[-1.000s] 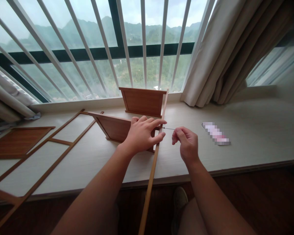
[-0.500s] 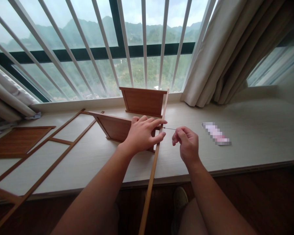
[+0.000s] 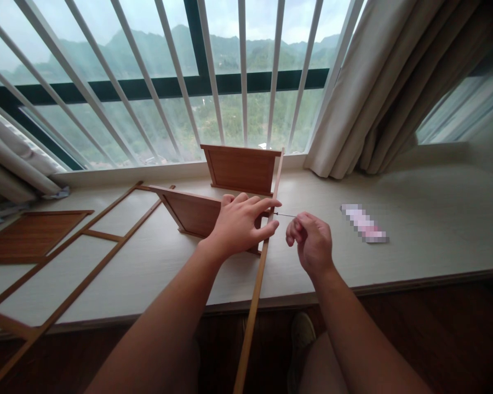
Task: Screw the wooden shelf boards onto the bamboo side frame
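Observation:
My left hand (image 3: 240, 224) is closed over the end of a brown wooden panel (image 3: 195, 210) standing on edge. Its thumb and index finger reach to either side of the joint with a long, narrow wooden rail (image 3: 255, 298). Between the fingertips and thumb of my right hand (image 3: 314, 241) is a thin metal hex key (image 3: 286, 214); its grip end is hidden. The key's tip meets a small dark screw (image 3: 276, 213) at the rail's right side. A second wooden panel (image 3: 242, 169) stands farther back, its right end against the same rail.
A wooden ladder-like frame (image 3: 84, 279) lies at the left, beside a flat slatted panel (image 3: 35, 235). On the right of the white sill (image 3: 427, 219) lies a blurred pinkish packet (image 3: 363, 223). Window bars (image 3: 244, 71) and a curtain (image 3: 353, 104) stand behind. The rail overhangs the front edge.
My right hand has turned slightly at the wrist around the hex key, its curled fingers shifting a little left. My left hand and the panels stay put.

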`<state>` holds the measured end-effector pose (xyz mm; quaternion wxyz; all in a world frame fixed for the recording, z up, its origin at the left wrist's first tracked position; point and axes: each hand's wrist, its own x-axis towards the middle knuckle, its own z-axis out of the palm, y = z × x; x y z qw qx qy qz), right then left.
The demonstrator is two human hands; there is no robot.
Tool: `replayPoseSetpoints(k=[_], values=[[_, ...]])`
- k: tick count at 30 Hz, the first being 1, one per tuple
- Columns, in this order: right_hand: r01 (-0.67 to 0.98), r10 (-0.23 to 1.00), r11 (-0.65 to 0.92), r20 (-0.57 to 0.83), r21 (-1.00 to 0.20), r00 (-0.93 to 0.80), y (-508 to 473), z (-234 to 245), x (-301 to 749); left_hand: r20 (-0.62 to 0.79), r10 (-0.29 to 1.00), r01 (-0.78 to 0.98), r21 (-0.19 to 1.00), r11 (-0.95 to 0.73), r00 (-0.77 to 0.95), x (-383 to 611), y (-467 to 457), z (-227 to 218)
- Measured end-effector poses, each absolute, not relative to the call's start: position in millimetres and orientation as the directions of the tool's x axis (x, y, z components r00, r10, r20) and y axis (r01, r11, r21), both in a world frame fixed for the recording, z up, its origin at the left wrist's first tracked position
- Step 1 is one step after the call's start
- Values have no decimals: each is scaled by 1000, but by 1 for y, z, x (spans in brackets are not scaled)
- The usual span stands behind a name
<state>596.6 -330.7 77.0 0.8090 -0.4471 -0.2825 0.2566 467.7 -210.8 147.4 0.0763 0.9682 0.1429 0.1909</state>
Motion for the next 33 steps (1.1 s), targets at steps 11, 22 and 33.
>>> replayPoseSetpoints(k=[11,22,33], values=[[-352,805,374,112,-858,583,-337,83,600,355,303,243,205,-948,884,468,-210,147],[-195,688,471,220,-860,692,-335,78,603,359,302,242,203,-949,883,468,-210,147],[134,633,334,327,-933,701,-339,75,603,351,310,247,213,-945,884,468,-211,147]])
